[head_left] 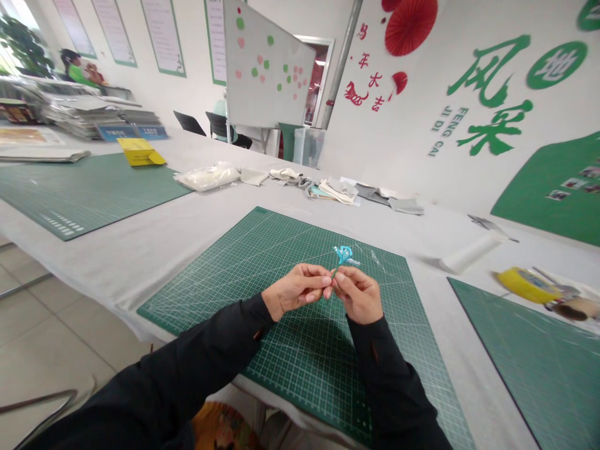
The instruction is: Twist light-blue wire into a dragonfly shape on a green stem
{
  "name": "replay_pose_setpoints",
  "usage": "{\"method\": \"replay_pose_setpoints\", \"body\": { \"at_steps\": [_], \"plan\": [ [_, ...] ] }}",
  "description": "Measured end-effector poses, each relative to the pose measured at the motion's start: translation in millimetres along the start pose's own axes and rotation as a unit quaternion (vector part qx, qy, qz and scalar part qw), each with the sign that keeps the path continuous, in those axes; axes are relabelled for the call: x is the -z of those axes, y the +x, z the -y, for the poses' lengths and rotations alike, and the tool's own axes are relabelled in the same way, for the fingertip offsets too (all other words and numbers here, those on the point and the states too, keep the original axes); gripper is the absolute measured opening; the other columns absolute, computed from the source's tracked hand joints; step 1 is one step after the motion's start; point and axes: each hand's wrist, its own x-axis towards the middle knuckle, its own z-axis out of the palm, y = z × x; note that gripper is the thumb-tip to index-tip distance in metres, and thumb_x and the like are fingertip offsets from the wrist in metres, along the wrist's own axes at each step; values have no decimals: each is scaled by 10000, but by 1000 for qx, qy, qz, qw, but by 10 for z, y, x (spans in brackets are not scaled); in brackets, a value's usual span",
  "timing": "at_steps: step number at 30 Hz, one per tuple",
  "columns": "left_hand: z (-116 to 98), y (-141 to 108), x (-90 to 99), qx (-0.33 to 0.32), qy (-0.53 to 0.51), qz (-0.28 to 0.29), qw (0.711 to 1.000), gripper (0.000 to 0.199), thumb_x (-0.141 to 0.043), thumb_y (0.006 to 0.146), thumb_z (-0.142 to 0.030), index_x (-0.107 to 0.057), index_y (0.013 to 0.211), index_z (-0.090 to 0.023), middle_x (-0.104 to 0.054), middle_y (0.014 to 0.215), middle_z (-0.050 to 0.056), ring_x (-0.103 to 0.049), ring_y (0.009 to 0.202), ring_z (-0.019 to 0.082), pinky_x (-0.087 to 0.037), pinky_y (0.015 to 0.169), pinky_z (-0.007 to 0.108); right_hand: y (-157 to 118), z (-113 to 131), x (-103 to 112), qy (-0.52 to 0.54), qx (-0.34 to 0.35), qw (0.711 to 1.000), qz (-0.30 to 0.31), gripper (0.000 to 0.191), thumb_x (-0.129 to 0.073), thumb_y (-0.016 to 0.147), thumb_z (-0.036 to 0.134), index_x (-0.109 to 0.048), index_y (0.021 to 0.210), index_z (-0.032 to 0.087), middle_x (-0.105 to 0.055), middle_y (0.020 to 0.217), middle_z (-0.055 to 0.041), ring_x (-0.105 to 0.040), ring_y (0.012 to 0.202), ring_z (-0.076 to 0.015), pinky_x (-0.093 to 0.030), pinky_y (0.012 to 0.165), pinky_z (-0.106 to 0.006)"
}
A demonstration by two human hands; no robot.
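A small blue artificial flower with a thin green stem rises between my two hands, its head leaning slightly to the right. My left hand pinches the stem from the left with thumb and forefinger. From the right, the closed fingers of my right hand also grip the stem, close to the left fingertips. Part of the stem is hidden by the fingers. Both hands are above a green cutting mat with a white grid. Clear glints, perhaps plastic film, show just behind the flower.
A second cutting mat with a yellow box lies left; a third mat lies right, near a yellow tape roll. Along the far edge are a plastic bag and fabric scraps. A person sits far left.
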Motion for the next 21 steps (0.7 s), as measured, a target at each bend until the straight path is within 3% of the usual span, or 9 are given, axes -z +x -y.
{"method": "replay_pose_setpoints", "body": {
  "at_steps": [6,12,21],
  "plan": [
    [12,11,-6,-21,9,-28,999,215,-728,697,-260,-631,761,-78,-631,584,13,-386,310,-14,-173,301,124,-10,-14,10,-23,29,999,-13,130,-708,731,297,-685,774,177,-612,540,20,-394,401,-49,-281,403,-211],
    [24,21,-33,-51,40,-71,995,242,-745,673,-276,-626,740,-76,-637,563,17,-409,312,-7,-238,328,123,-2,-16,21,-33,29,999,-28,160,-720,711,322,-672,741,172,-479,410,67,-343,372,-50,-258,387,-207],
    [39,28,-105,-103,117,-136,978,283,-742,666,-329,-627,732,-79,-622,546,9,-417,302,14,-259,315,145,-2,-13,3,-65,45,996,-48,150,-712,719,312,-675,753,171,-475,425,60,-352,394,-59,-266,397,-213]
  ]
}}
